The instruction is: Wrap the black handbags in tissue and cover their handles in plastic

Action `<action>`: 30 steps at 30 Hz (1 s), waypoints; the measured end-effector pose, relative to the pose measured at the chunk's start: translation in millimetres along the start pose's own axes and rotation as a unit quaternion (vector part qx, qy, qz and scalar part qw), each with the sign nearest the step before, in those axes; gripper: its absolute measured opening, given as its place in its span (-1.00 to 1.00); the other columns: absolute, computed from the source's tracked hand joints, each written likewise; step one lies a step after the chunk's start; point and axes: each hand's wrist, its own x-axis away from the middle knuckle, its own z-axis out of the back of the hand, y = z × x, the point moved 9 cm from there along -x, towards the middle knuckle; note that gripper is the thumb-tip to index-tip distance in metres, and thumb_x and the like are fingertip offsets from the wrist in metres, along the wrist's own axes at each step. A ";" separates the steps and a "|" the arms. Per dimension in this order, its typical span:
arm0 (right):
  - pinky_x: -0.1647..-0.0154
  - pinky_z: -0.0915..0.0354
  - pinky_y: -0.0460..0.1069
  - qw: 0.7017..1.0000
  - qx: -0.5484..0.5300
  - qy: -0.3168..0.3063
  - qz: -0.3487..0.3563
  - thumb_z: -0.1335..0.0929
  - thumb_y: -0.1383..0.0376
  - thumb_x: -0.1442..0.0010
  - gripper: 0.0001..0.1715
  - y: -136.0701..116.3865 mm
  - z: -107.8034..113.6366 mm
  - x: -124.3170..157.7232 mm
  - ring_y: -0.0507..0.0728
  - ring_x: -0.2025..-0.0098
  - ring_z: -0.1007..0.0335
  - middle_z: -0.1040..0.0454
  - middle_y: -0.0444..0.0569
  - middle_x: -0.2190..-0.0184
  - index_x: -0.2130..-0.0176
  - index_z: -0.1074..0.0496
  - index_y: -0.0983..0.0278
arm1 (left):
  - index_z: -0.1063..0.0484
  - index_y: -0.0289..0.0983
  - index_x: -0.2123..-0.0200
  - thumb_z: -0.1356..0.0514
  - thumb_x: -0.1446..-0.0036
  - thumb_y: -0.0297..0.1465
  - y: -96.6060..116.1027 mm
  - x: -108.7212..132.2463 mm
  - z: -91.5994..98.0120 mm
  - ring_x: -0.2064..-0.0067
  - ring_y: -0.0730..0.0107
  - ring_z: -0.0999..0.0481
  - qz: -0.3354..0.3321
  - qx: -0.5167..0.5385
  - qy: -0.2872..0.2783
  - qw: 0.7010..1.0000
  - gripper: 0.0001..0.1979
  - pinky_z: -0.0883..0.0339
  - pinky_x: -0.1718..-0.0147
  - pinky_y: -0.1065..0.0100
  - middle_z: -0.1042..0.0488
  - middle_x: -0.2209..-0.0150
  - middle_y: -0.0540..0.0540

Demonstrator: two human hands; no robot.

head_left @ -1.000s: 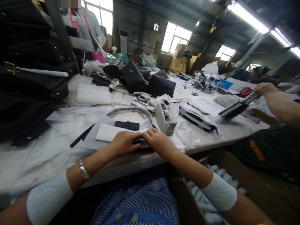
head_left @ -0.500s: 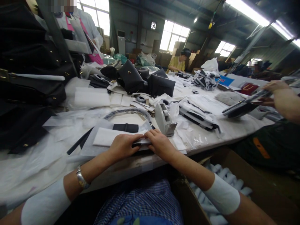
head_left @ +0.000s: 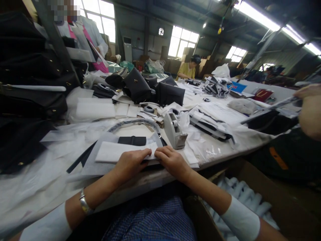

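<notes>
A black handbag (head_left: 132,140) lies on the table in front of me, its curved handle (head_left: 134,122) wrapped in clear film. Across the bag's near side is a white foam sheet (head_left: 110,152), over a thin translucent sheet (head_left: 89,164). My left hand (head_left: 131,163) pinches the near edge of the foam sheet, thumb on top. Closed at the sheet's right end is my right hand (head_left: 173,162), its fingertips pressed on the edge. The undersides of both grips are hidden. Just beyond the right hand stands a grey tape dispenser (head_left: 174,132).
Black bags (head_left: 30,73) are piled at the left, and more black bags (head_left: 170,92) stand behind the handle. A wrapped bundle (head_left: 210,124) lies right of the dispenser. A co-worker's hand (head_left: 311,110) holds a black item at far right. Below, a carton (head_left: 253,170) contains white rolls.
My hands have moved slightly apart along the foam sheet, and my left thumb now lies on top of it. The co-worker's hand at the right has shifted, with the black item lower.
</notes>
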 end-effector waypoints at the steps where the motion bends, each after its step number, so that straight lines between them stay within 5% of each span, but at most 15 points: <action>1: 0.04 -0.33 0.02 1.000 0.020 0.005 0.010 -0.27 0.39 -0.34 -0.79 -2.0 -0.9 1.2 0.16 0.12 -0.33 -0.50 0.01 0.11 0.04 -0.38 0.25 | -0.38 -0.15 0.06 -0.23 -0.13 -0.40 0.9 0.9 1.0 0.22 0.23 -0.63 -0.005 0.002 0.002 1.000 -0.72 -0.43 0.32 0.37 -0.62 0.15 -0.05; 7: 0.22 -0.34 -0.03 0.995 0.081 0.044 0.043 -0.25 0.37 -0.37 -0.81 -11.8 -6.7 8.6 0.10 0.27 -0.33 -0.52 -0.03 0.23 0.24 -0.45 0.26 | -0.32 -0.24 -0.09 -0.16 -0.15 -0.50 19.7 11.2 10.7 -0.08 0.18 -0.52 -0.107 0.027 0.040 0.993 -0.59 -0.44 -0.02 0.20 -0.48 -0.12 -0.19; 13: 0.07 -0.43 0.01 0.992 0.025 0.118 0.042 -0.30 0.42 -0.32 -0.82 -15.4 -1.9 22.4 0.12 0.12 -0.43 -0.55 0.04 0.17 0.11 -0.47 0.30 | -0.39 -0.29 -0.05 -0.15 -0.21 -0.51 34.1 21.4 5.3 -0.12 0.10 -0.48 -0.190 -0.037 0.087 0.977 -0.67 -0.46 -0.04 0.07 -0.43 -0.17 -0.21; 21: -0.31 -0.19 0.23 0.994 0.036 0.101 -0.003 -0.21 0.52 -0.33 -0.53 -25.0 -8.8 88.8 0.24 -0.32 -0.14 -0.41 0.09 -0.17 -0.18 -0.35 0.32 | -0.44 -0.27 0.01 -0.12 -0.23 -0.53 30.9 21.9 -1.9 -0.21 0.10 -0.39 -0.176 -0.023 0.062 0.982 -0.72 -0.40 -0.10 0.07 -0.43 -0.17 -0.19; 25: -0.37 -0.07 0.24 0.993 0.067 0.096 0.032 -0.23 0.46 -0.36 -0.59 -39.0 -24.2 95.7 0.21 -0.32 -0.15 -0.45 -0.01 -0.15 -0.14 -0.42 0.25 | -0.44 -0.29 0.02 -0.12 -0.27 -0.47 32.9 20.6 1.8 -0.16 0.10 -0.44 -0.186 -0.031 0.068 0.980 -0.76 -0.43 -0.07 0.07 -0.45 -0.15 -0.19; 30: -0.27 -0.26 0.11 0.990 -0.013 0.121 0.071 -0.26 0.44 -0.36 -0.68 -43.5 -27.4 73.3 0.10 -0.12 -0.43 -0.58 0.02 0.02 -0.04 -0.46 0.34 | -0.45 -0.30 0.06 -0.09 -0.30 -0.45 36.5 18.8 9.4 -0.10 0.11 -0.51 -0.188 -0.037 0.084 0.978 -0.79 -0.46 -0.02 0.10 -0.50 -0.10 -0.20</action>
